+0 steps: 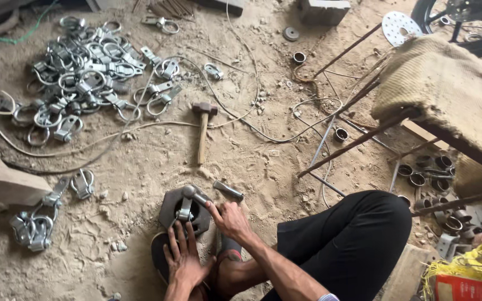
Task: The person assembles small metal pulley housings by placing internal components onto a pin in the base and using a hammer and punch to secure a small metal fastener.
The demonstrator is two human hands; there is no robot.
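A dark hexagonal metal block (169, 205) lies on the sandy ground at bottom centre. A silver metal clamp piece (185, 210) stands on its middle hole. My left hand (183, 259) rests flat against the block's near edge, fingers spread, touching the clamp's base. My right hand (227, 217) grips a short steel tool (195, 195) whose rounded head sits on top of the clamp. A steel cylinder (228, 190) lies just right of the block. My foot is under the block's near side.
A wooden-handled hammer (203, 128) lies beyond the block. A big heap of metal clamps (85, 78) fills the top left, more clamps (34, 226) at left. A burlap-covered stool (447, 89) with rod legs stands right, metal rings (430, 173) beneath. Wires cross the sand.
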